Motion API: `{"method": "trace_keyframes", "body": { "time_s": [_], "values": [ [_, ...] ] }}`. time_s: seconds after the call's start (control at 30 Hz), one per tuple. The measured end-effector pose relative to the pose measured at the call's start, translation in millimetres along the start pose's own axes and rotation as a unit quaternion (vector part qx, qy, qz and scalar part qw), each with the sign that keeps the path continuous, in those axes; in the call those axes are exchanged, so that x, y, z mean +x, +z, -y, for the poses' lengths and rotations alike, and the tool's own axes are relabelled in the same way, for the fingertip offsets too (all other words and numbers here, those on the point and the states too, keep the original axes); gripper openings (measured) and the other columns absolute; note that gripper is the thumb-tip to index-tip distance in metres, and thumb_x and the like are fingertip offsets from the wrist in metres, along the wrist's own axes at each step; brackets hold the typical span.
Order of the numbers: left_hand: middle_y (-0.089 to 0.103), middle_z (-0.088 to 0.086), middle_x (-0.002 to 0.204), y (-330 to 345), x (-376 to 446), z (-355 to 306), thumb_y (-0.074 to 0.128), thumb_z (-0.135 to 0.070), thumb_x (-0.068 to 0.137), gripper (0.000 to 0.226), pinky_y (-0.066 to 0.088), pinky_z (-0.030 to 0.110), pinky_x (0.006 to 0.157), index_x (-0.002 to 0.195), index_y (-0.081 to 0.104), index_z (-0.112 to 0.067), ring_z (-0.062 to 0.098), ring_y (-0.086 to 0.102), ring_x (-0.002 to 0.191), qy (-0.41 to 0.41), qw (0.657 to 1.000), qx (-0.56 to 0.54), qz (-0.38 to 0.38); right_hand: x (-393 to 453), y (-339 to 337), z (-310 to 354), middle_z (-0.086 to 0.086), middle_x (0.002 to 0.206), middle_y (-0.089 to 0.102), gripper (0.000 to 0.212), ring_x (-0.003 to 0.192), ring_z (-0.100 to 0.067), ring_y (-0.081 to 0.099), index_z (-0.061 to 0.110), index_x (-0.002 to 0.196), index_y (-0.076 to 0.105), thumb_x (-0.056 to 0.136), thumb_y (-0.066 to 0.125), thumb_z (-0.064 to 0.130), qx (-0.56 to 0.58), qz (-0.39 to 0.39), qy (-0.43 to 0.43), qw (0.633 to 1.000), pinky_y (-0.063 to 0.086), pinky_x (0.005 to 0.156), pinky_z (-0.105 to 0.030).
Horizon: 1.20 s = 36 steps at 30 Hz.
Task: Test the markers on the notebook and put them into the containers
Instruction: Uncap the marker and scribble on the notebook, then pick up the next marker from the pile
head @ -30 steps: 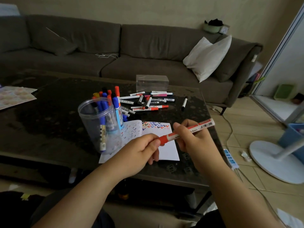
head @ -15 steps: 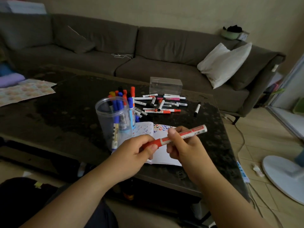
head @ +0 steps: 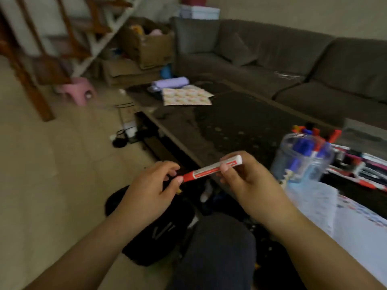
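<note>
Mid-frame: right hand [head: 247, 181] grips red marker [head: 211, 170], left hand [head: 150, 191] pinches its cap; jar [head: 303, 160] at right.

A dark grey sofa [head: 293, 57] runs along the beige wall [head: 293, 11] at two o'clock. Cardboard boxes [head: 144, 47] and a pink stool [head: 77, 91] stand at eleven o'clock on the beige floor [head: 52, 174].

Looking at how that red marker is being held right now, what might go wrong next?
1. The left hand pinches the cap end of the red marker while the right hand holds the barrel over the floor and lap, not the table; a pulled cap might drop out of reach.
2. The notebook sits far to the right, so an uncapped tip may brush skin on the way.
3. The clear jar stands close to the right hand; a swing could knock it.
</note>
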<state>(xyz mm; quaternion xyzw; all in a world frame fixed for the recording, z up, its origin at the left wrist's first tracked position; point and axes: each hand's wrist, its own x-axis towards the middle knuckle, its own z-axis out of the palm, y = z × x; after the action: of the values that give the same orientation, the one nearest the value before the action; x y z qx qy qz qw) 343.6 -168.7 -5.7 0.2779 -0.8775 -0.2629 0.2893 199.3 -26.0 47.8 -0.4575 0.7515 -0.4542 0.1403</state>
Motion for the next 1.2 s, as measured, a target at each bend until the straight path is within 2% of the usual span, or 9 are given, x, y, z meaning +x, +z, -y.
{"method": "trace_keyframes", "body": {
  "time_s": [0.07, 0.17, 0.3, 0.37, 0.5, 0.63, 0.7, 1.0, 1.2],
  "values": [
    [0.062, -0.011, 0.099, -20, -14, 29, 0.054, -0.033, 0.09, 0.023, 0.046, 0.021, 0.077, 0.108, 0.061, -0.021, 0.006, 0.059, 0.091, -0.039, 0.999, 0.02, -0.013, 17, 35, 4, 0.002, 0.071, 0.063, 0.004, 0.06, -0.002, 0.058, 0.024, 0.094, 0.056, 0.094, 0.053, 0.026, -0.031, 0.058, -0.012, 0.998, 0.044, 0.057, -0.015],
    [0.061, -0.011, 0.096, -42, -32, 57, 0.054, -0.027, 0.09, 0.018, 0.04, 0.013, 0.068, 0.107, 0.061, -0.022, 0.006, 0.057, 0.088, -0.08, 0.995, 0.053, -0.031, 34, 82, 3, 0.005, 0.074, 0.058, 0.012, 0.064, -0.005, 0.056, 0.018, 0.106, 0.054, 0.097, 0.05, 0.025, -0.083, 0.137, 0.001, 0.987, 0.048, 0.064, -0.024],
    [0.057, -0.012, 0.092, -51, -42, 73, 0.053, -0.026, 0.091, 0.021, 0.033, 0.008, 0.061, 0.11, 0.06, -0.02, 0.006, 0.055, 0.084, -0.122, 0.99, 0.066, -0.031, 49, 114, -9, 0.001, 0.123, 0.055, 0.048, 0.111, -0.014, 0.053, 0.019, 0.14, 0.036, 0.096, 0.052, 0.03, -0.104, 0.278, 0.092, 0.951, 0.045, 0.093, -0.025],
    [0.057, -0.013, 0.093, -47, -42, 76, 0.055, -0.028, 0.09, 0.023, 0.034, 0.007, 0.063, 0.112, 0.06, -0.02, 0.005, 0.055, 0.084, -0.127, 0.989, 0.066, -0.032, 50, 115, -14, 0.003, 0.127, 0.051, 0.054, 0.115, -0.014, 0.05, 0.019, 0.143, 0.031, 0.095, 0.054, 0.03, -0.117, 0.288, 0.101, 0.945, 0.043, 0.097, -0.025],
    [0.058, -0.016, 0.095, -32, -33, 67, 0.056, -0.035, 0.088, 0.026, 0.036, 0.008, 0.067, 0.111, 0.06, -0.023, 0.001, 0.055, 0.086, -0.103, 0.993, 0.063, -0.015, 39, 92, -16, 0.007, 0.103, 0.057, 0.036, 0.095, -0.005, 0.055, 0.019, 0.128, 0.047, 0.094, 0.056, 0.026, -0.102, 0.214, 0.05, 0.97, 0.045, 0.081, -0.011],
    [0.058, -0.022, 0.094, -13, -10, 34, 0.057, -0.037, 0.086, 0.025, 0.037, 0.01, 0.067, 0.11, 0.06, -0.028, -0.004, 0.054, 0.087, -0.055, 0.998, 0.034, 0.011, 20, 42, -25, 0.006, 0.094, 0.064, 0.021, 0.086, -0.003, 0.059, 0.023, 0.111, 0.056, 0.09, 0.061, 0.025, -0.079, 0.124, 0.016, 0.989, 0.049, 0.079, -0.019],
    [0.058, -0.023, 0.093, 0, 2, 11, 0.058, -0.035, 0.086, 0.022, 0.036, 0.01, 0.064, 0.107, 0.059, -0.031, -0.004, 0.054, 0.084, -0.023, 0.999, 0.02, 0.026, 9, 10, -35, 0.008, 0.09, 0.065, 0.019, 0.081, -0.002, 0.059, 0.03, 0.104, 0.055, 0.088, 0.064, 0.023, -0.076, 0.083, 0.025, 0.993, 0.048, 0.074, -0.015],
    [0.055, -0.025, 0.087, 92, 39, -102, 0.059, -0.039, 0.083, 0.02, 0.039, 0.009, 0.066, 0.101, 0.062, -0.029, 0.0, 0.057, 0.078, 0.146, 0.979, -0.05, 0.134, -55, -133, -92, 0.013, 0.087, 0.063, 0.012, 0.082, 0.004, 0.058, 0.035, 0.103, 0.056, 0.092, 0.057, 0.028, -0.088, -0.117, 0.185, 0.972, 0.045, 0.069, -0.01],
    [0.05, -0.023, 0.085, 162, 45, -177, 0.062, -0.03, 0.085, 0.02, 0.039, 0.01, 0.072, 0.105, 0.061, -0.026, 0.001, 0.054, 0.083, 0.232, 0.953, -0.083, 0.176, -91, -185, -139, 0.013, 0.089, 0.063, 0.011, 0.081, -0.001, 0.058, 0.033, 0.104, 0.057, 0.093, 0.056, 0.032, -0.115, -0.186, 0.272, 0.937, 0.044, 0.059, -0.005]
  ]
}}
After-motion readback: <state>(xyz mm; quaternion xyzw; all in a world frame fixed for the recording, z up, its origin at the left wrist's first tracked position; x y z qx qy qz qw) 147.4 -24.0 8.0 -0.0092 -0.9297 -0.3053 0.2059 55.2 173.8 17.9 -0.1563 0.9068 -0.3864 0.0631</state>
